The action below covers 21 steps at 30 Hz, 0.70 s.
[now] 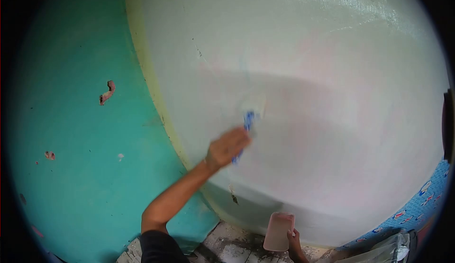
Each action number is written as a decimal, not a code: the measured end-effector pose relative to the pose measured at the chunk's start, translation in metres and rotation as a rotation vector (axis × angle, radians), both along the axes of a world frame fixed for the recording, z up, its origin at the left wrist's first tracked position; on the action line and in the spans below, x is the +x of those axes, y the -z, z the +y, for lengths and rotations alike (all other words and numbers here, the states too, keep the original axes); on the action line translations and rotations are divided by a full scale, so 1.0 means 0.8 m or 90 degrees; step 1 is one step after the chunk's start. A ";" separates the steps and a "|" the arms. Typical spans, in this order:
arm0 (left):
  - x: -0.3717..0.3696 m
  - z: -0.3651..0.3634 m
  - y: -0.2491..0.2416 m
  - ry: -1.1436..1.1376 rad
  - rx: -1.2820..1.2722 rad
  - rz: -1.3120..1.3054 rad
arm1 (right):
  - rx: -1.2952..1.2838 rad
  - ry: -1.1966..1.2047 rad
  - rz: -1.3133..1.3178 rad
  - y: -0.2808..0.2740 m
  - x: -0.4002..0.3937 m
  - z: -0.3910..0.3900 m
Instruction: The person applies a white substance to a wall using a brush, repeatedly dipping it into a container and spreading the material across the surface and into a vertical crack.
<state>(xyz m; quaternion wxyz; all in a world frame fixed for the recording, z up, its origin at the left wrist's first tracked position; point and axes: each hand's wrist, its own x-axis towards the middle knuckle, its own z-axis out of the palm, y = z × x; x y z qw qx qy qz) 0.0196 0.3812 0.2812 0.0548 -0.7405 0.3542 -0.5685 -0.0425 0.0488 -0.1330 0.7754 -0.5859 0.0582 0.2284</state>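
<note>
My left hand (227, 148) is closed around the blue-and-white handle of a paintbrush (249, 118). The brush's pale, wide head is blurred and lies against the whitish wall (303, 154), or very close to it. Low in the view, my right hand (295, 247) grips the right side of a pink rectangular plastic container (278, 233). The container is tilted so that its inside shows; what lies in it looks pale and is hard to make out. Faint pink patches show through the white coat, and its upper right part shines as if wet.
A teal wall (85, 130) with chipped spots stands at left, a yellowish strip (150, 87) along the corner. Blue patterned covering (422, 194) edges the lower right, near clear plastic sheeting (386, 251). The tiled floor (227, 246) is dirty and spattered.
</note>
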 end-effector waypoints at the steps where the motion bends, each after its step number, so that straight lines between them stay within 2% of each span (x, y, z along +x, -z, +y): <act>1: -0.010 -0.001 0.035 0.003 0.019 0.052 | -0.010 -0.001 -0.003 0.006 0.002 -0.001; 3: -0.035 -0.009 0.085 -0.009 0.067 0.098 | -0.031 -0.005 -0.009 0.021 0.005 -0.002; 6: -0.051 -0.009 0.126 0.029 0.018 0.255 | -0.054 -0.006 -0.011 0.040 0.010 -0.001; 10: -0.041 -0.001 0.072 0.058 -0.117 0.557 | -0.086 0.011 0.003 0.043 0.012 0.002; 13: -0.022 0.016 -0.045 0.069 -0.217 0.633 | -0.087 0.012 -0.019 0.063 0.012 0.003; 15: -0.021 0.022 -0.144 0.055 -0.173 0.565 | -0.052 0.038 -0.054 0.133 0.028 0.004; 16: -0.031 0.021 -0.198 -0.030 -0.167 0.525 | -0.060 0.032 -0.063 0.137 0.024 0.003; 17: -0.036 0.021 -0.244 -0.047 -0.202 0.519 | -0.063 0.030 -0.064 0.133 0.024 0.007; 18: -0.039 0.023 -0.289 -0.049 -0.262 0.512 | -0.067 0.021 -0.060 0.131 0.022 0.009; 21: -0.054 0.018 -0.401 -0.013 -0.283 0.378 | -0.070 0.014 -0.056 0.119 0.012 0.014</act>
